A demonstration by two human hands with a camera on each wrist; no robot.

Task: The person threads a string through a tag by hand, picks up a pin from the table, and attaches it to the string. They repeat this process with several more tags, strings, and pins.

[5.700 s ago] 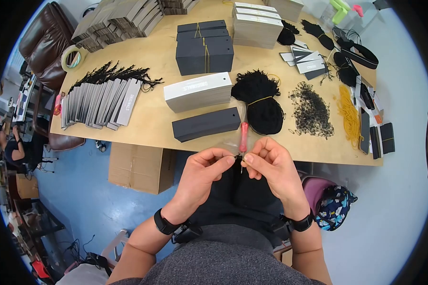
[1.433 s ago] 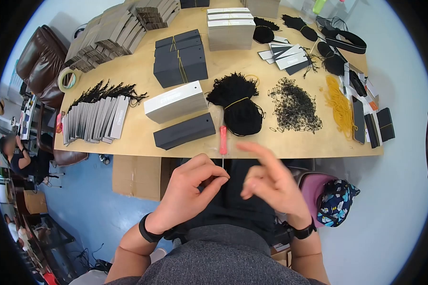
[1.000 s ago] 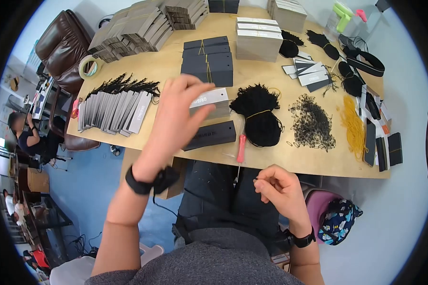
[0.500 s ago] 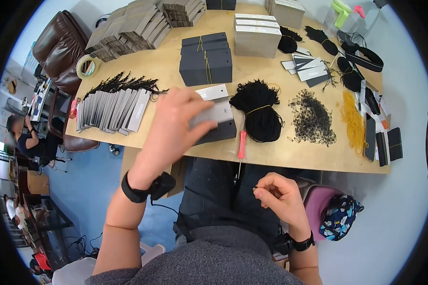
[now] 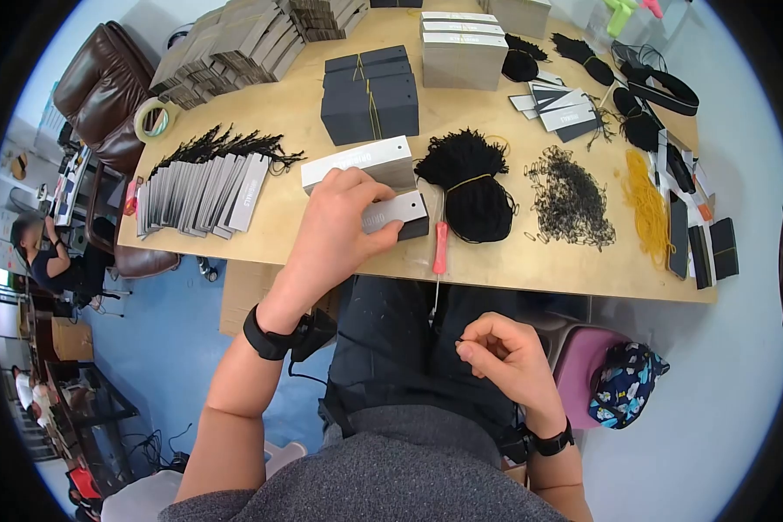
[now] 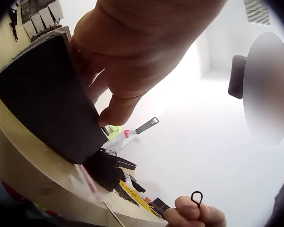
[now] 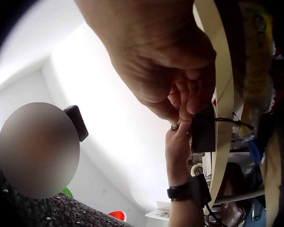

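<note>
Step in hand looks like picking the next tag for stringing. Left hand (image 5: pixel 335 228) is out on the table (image 5: pixel 531 270), fingers curled over the near edge of a grey tag (image 5: pixel 398 209), thumb under it; it sits on the black tag stack (image 5: pixel 415 228) at the table's front edge, just in front of the white tag stack (image 5: pixel 357 163). Left wrist view shows the thumb pressed at the corner of the black stack (image 6: pixel 42 109). Can't tell whether the tag is lifted clear yet or just gripped in place. Right hand (image 5: pixel 505 358) is off the table over the lap, thumb and forefinger pinching a small black string loop (image 6: pixel 197 197); other fingers curled in. Red-handled hook tool (image 5: pixel 441 248) lies at the table edge, shaft overhanging, just beside the black string bundle (image 5: pixel 474 187). Finished strung tags (image 5: pixel 200 191) are fanned out to the left, well apart. My read: next move is to peel off a single tag only, bring it down to the right hand, and line up its punched hole with the loop. Risk is dragging two tags or losing the pinch on the loop.
</note>
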